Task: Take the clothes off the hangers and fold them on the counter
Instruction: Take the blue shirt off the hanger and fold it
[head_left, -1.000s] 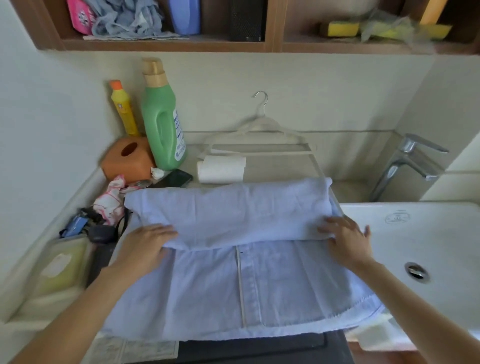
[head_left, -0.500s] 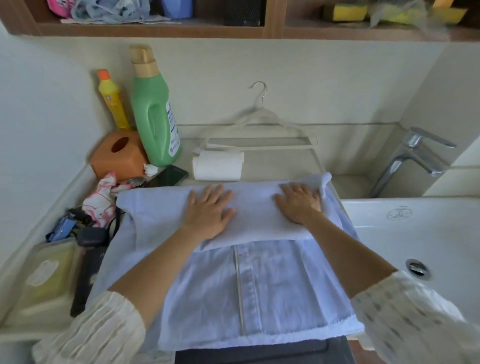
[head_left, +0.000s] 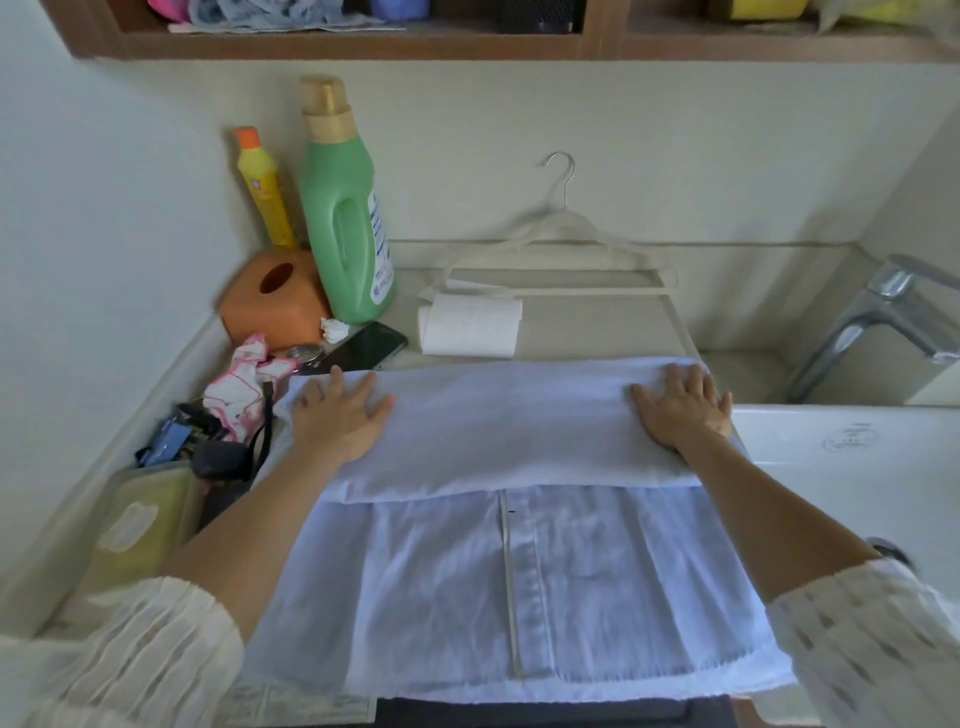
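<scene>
Shirt (head_left: 519, 582) is spread flat on the desk (head_left: 587, 332), its top part folded down. Left hand (head_left: 335, 418) and right hand (head_left: 680, 413) are laid flat with fingers spread at the fold's ends. The fold should be pressed evenly outward, so creases are avoided.

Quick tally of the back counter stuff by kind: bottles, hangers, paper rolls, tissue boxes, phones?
Bottles: 2, a green bottle and a yellow bottle
Hangers: 1, a white hanger
Paper rolls: 1, a paper roll
Tissue boxes: 1, an orange tissue box
Phones: 1, a phone
Total: 6
</scene>
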